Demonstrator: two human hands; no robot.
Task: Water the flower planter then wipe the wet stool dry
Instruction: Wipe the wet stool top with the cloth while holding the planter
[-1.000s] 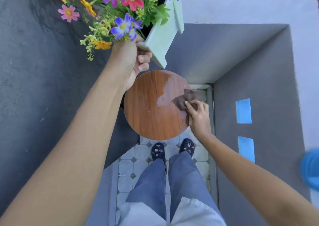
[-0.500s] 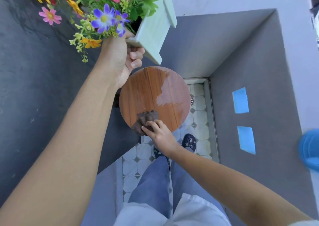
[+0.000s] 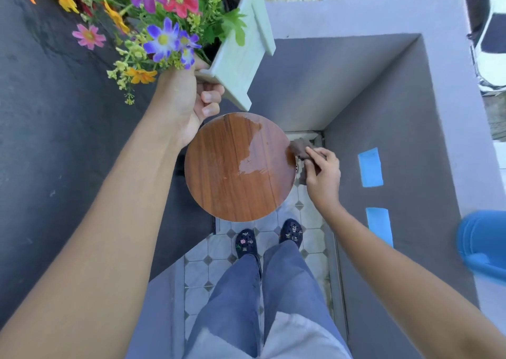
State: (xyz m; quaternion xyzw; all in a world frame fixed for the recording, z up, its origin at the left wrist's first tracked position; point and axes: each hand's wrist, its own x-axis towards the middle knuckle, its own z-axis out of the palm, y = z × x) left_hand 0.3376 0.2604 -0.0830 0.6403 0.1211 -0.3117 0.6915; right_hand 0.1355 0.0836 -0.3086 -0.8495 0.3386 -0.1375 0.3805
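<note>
Grey walls [image 3: 342,84] stand around a small nook with a pale tiled floor [image 3: 219,252]. Two blue tape strips [image 3: 370,167] are stuck on the wall at the right. Something blue and blurry [image 3: 482,242] shows at the right edge; I cannot tell what it is.

A round wooden stool [image 3: 238,167] stands in the middle of the nook. Its top is brown with dark lines. A shiny wet patch [image 3: 256,156] lies on the upper right part of the top. The other parts look dry.

The left hand [image 3: 189,104] is lifted above the stool, up and to the left. Its grip is clamped on the bottom edge of the flower planter [image 3: 238,54]. The planter is a pale green box, and it is tilted. Purple, red, pink, orange and yellow flowers [image 3: 164,16] spill out of it toward the left.

The right hand [image 3: 323,175] is just beside the right edge of the stool. Its grip is closed on a dark brown cloth [image 3: 301,147]. The cloth touches the rim of the stool at the right side.

Down below, two legs in blue trousers [image 3: 260,298] stand on the tiles. The dark shoes [image 3: 246,242] point at the stool.
</note>
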